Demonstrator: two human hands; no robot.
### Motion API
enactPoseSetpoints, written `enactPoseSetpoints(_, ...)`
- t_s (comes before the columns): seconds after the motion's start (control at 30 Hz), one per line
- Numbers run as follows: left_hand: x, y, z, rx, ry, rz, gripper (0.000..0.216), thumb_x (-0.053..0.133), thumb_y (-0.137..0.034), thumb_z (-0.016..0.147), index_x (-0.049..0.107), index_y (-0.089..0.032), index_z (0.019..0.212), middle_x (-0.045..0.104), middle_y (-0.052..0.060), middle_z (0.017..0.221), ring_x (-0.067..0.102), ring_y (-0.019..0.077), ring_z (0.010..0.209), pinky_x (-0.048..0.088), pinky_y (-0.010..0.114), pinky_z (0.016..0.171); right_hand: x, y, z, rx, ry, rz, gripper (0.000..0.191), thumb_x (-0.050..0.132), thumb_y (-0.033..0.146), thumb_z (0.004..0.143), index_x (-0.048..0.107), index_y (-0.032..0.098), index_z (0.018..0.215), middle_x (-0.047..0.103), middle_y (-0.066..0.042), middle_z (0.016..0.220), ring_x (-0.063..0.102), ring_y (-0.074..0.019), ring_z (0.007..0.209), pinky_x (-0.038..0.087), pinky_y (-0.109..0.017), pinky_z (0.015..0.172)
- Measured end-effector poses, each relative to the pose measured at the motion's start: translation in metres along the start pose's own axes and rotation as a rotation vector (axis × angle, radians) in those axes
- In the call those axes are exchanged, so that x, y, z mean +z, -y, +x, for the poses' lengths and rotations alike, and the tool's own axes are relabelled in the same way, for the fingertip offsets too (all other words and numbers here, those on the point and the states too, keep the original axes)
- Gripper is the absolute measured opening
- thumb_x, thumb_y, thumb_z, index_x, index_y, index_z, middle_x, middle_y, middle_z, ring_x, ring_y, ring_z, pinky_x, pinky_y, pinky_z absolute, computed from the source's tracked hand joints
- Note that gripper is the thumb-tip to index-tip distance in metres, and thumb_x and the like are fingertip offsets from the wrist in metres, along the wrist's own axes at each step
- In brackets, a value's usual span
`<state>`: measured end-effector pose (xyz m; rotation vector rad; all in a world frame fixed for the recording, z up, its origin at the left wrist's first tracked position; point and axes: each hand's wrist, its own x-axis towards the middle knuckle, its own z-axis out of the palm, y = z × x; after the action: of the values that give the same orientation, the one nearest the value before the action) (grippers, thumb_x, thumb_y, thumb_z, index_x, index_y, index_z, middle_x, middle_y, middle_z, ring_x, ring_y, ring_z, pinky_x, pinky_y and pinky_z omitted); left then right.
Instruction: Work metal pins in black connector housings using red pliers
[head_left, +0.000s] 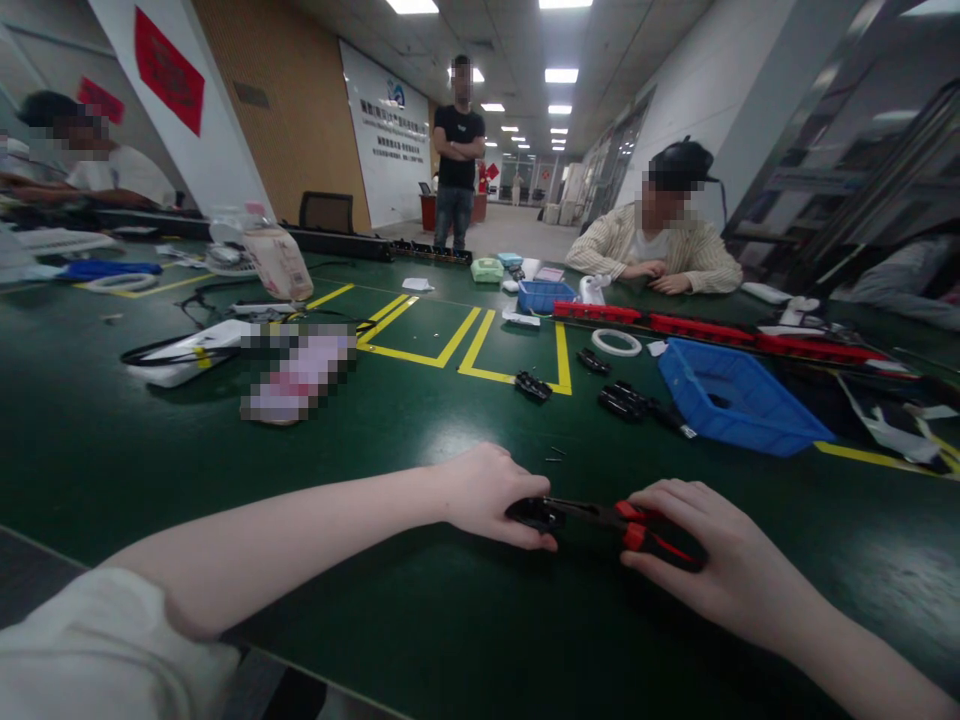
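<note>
My left hand [495, 495] is closed around a small black plastic part [537, 514], pinning it just above the green table [420, 620]. In my right hand [697, 540] are pliers [649, 530] with red and black handles, their long narrow jaws pointing left. The jaw tips meet the black part at its right end; whether they grip it I cannot tell. A few thin dark pins [555, 456] lie on the table just beyond my left hand. Farther off rest several similar black parts [533, 386], one group [624, 400] lying close together.
A blue bin [735, 400] stands at right, before long red strips [705, 335]. A white tape ring [616, 343] lies nearby. On the left are a phone-like object [300, 375], a white cabled device [195, 350] and a bottle [276, 262]. A person [660, 220] sits opposite; another [459, 150] stands behind.
</note>
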<state>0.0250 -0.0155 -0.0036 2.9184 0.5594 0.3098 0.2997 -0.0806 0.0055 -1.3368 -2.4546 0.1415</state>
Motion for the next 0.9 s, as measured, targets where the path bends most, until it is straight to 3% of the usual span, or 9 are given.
enactPoseSetpoints(0.63, 0.0026, 0.0017, -0.0005, 0.004, -0.014, -0.035, 0.038, 0.060, -0.056, 0.082, 0.055, -0.019, 0.080, 0.062, -0.004, 0.060, 0.058, 0.0120, 0.050, 0.039, 0.024, 0.054, -0.0033, 0.0040, 0.0038, -0.035, 0.065, 0.047, 0.026, 0.062, 0.041, 0.081, 0.061, 0.025, 0.101, 0.065, -0.006, 0.099, 0.063, -0.0196, 0.085, 0.055, -0.033, 0.071)
enactPoseSetpoints(0.9, 0.0011, 0.0008, -0.0004, 0.006, -0.013, -0.030, 0.038, 0.059, -0.055, 0.083, 0.054, -0.018, 0.078, 0.061, -0.004, 0.060, 0.057, 0.0116, 0.050, 0.036, 0.023, 0.052, -0.0038, 0.0076, 0.0038, 0.068, 0.106, 0.139, 0.026, 0.060, 0.043, 0.083, 0.061, 0.025, 0.101, 0.065, -0.005, 0.097, 0.064, -0.0191, 0.083, 0.055, -0.033, 0.070)
